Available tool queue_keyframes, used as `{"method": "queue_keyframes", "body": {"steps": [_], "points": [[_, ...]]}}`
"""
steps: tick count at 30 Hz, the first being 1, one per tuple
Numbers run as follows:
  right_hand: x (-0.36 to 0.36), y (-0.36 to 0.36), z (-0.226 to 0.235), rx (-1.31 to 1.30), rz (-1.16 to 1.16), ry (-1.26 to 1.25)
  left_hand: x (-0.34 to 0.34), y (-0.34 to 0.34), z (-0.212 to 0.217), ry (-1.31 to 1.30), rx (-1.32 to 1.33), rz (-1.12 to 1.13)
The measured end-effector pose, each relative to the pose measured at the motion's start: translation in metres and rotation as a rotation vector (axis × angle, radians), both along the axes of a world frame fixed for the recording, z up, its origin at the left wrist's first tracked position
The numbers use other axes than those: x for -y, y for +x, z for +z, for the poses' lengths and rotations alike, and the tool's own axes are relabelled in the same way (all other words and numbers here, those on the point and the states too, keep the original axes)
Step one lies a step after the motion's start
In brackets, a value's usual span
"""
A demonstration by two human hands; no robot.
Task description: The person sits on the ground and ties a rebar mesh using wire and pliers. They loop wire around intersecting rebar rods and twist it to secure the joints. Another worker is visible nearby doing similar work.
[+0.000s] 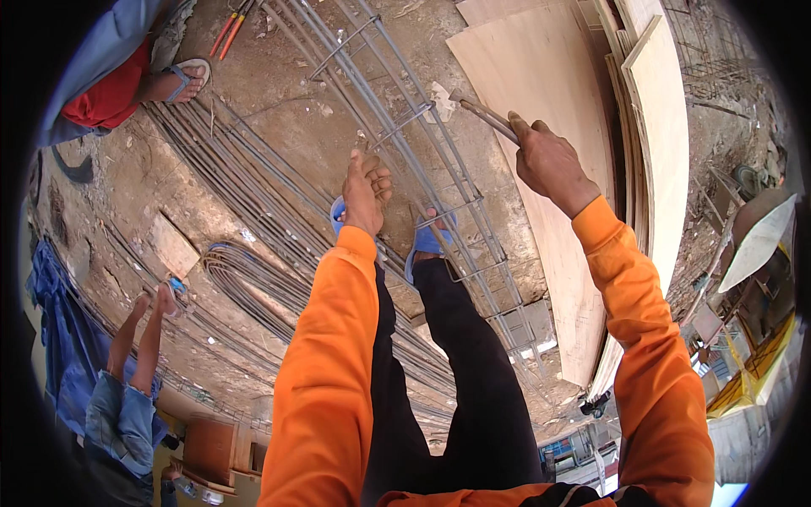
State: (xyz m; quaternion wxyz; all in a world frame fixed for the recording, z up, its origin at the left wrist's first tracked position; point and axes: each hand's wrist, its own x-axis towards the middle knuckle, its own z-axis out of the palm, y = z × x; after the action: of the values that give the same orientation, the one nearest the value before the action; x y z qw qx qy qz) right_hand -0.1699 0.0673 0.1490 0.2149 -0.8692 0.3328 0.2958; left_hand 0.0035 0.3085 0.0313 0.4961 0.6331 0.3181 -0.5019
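Dirt ground (262, 84) carries the rebar cage (405, 124), running from far centre to near right, probably stiff and heavy, best held by its long bars. The right hand (551, 162) has its grip round a metal tool (490, 117); the left hand (363, 190) is half curled, contents unclear.

Ground: bare brown dirt (270, 93) is spreading beneath everything.
Plywood: pale stacked sheets (557, 76) are lying from one to four o'clock.
Blue tarp (72, 338): it is hanging in folds between eight and nine o'clock.
Yellow sheeting (756, 367): it is sagging between three and four o'clock.
Brown boxy form (209, 448): it is standing between seven and eight o'clock.
Light: daylight is falling over the ground.
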Motion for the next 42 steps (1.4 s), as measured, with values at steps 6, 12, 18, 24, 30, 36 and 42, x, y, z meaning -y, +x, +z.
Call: {"method": "queue_keyframes", "body": {"steps": [6, 12, 18, 24, 30, 36, 42], "points": [[-0.018, 0.055, 0.012, -0.204, 0.119, -0.191, 0.031, 0.038, 0.0, -0.033, -0.069, 0.127], [-0.03, 0.065, 0.016, -0.383, 0.052, -0.178, 0.026, 0.054, -0.006, -0.075, -0.194, 0.153], [-0.039, 0.075, 0.027, -0.454, 0.037, -0.221, 0.028, 0.067, -0.003, -0.043, -0.299, 0.147], [-0.041, 0.088, 0.03, -0.511, 0.055, -0.241, 0.025, 0.072, -0.005, -0.025, -0.378, 0.084], [-0.05, 0.089, 0.03, -0.595, 0.038, -0.208, 0.017, 0.06, -0.011, -0.023, -0.431, 0.075], [-0.045, 0.097, 0.031, -0.631, -0.02, -0.164, 0.016, 0.062, -0.01, -0.05, -0.427, 0.064], [-0.046, 0.103, 0.029, -0.623, 0.074, -0.249, 0.016, 0.061, -0.007, -0.035, -0.411, 0.104]]}}
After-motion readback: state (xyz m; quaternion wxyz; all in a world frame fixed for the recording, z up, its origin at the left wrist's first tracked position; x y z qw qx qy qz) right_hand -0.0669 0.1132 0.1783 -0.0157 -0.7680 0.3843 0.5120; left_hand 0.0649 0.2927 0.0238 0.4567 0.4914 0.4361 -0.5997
